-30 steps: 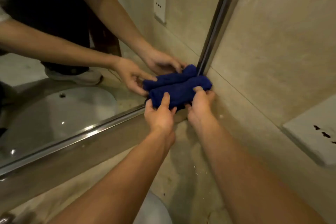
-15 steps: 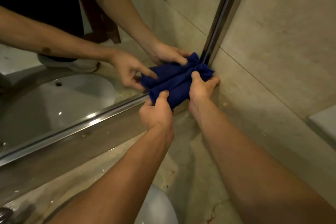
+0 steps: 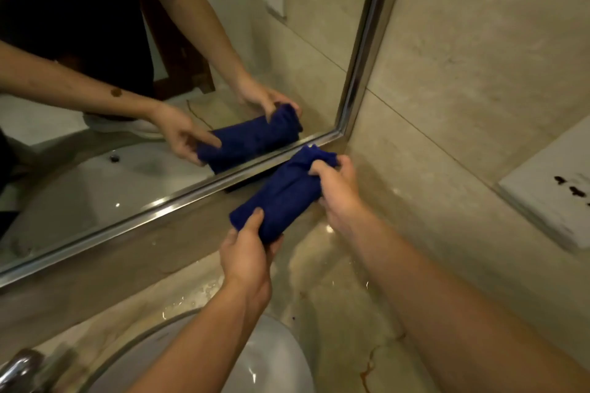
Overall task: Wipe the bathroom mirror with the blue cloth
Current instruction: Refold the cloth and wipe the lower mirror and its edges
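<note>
Cloth [image 3: 281, 191], blue and bunched into a rough roll, is being held w/ both hands just below the mirror's bottom right corner, off the glass. Its upper end is sitting close against the mirror frame [image 3: 198, 195]; can't tell if it's actually touching. Lower end is pointing down toward the sink.

Left hand [image 3: 245, 258] is gripping the roll's lower end, thumb lying on top, fingers curling underneath. Right hand [image 3: 338, 185] is pinching the upper end nearest the mirror corner, fingers closing round the bunched fabric, knuckles facing the side wall.

Mirror [image 3: 223, 41] is filling the upper left, w/ a shiny metal frame along its bottom and right edges. Glass is reflecting both hands, the cloth and a basin.

Below the mirror, beige stone counter [image 3: 335, 297] is looking wet and glossy, w/ small bright specks. White sink [image 3: 274, 360] is sitting below the mirror at the bottom edge of view, partly hidden by the left forearm. Chrome tap [image 3: 19, 367] is showing blurred at the bottom left, below the mirror. White socket plate [image 3: 555, 191] is sitting on the side wall, right of the mirror.
</note>
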Motion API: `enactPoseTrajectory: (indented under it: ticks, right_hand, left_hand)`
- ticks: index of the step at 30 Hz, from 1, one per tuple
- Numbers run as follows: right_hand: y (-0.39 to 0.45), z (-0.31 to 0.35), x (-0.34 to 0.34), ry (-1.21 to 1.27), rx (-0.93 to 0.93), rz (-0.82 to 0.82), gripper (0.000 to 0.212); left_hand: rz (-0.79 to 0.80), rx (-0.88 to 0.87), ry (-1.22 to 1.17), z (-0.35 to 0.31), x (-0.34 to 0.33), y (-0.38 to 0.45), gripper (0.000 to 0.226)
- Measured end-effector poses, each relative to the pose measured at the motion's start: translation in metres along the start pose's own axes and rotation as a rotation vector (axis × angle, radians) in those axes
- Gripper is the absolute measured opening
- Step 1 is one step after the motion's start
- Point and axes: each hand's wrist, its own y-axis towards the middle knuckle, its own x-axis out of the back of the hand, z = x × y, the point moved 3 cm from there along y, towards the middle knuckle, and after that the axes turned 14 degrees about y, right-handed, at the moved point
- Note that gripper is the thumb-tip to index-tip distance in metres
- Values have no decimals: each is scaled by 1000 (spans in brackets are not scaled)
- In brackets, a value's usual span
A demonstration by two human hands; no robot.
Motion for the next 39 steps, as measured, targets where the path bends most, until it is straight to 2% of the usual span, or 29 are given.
enactPoseTrajectory:
  ticks: [3, 6, 10, 13, 17, 21, 23, 29, 34, 39]
  right_hand:
    - [16, 20, 24, 247, 14, -162, 22]
    - [31, 34, 15, 331, -24, -129, 9]
    - [43, 20, -8, 389, -51, -226, 37]
    - [45, 12, -16, 482, -54, -217, 35]
    - [40, 3, -18, 434, -117, -179, 38]
    - [25, -4, -33, 363, -171, -247, 34]
    - [17, -9, -42, 319, -174, -271, 37]
    - [-10, -22, -72, 224, -136, -273, 28]
    - [-48, -47, -95, 82, -72, -197, 40]
    - [-93, -70, -110, -266, -10, 87, 35]
  left_hand:
    - [125, -46, 41, -9, -45, -2, 27]
    - [112, 8, -24, -19, -79, 5, 20]
    - [44, -28, -37, -28, -74, 24, 22]
    - [114, -76, -15, -35, -62, 35, 19]
    - [121, -54, -46, -31, -49, 40, 19]
    - [93, -15, -85, -34, -31, 33, 12]
    - [67, -10, -113, -37, -19, 32, 13]
    - [32, -26, -161, -42, 18, 28, 15]
    - [-149, -19, -175, -36, 60, 19, 15]
    - [-469, 36, -178, -15, 111, 5, 29]
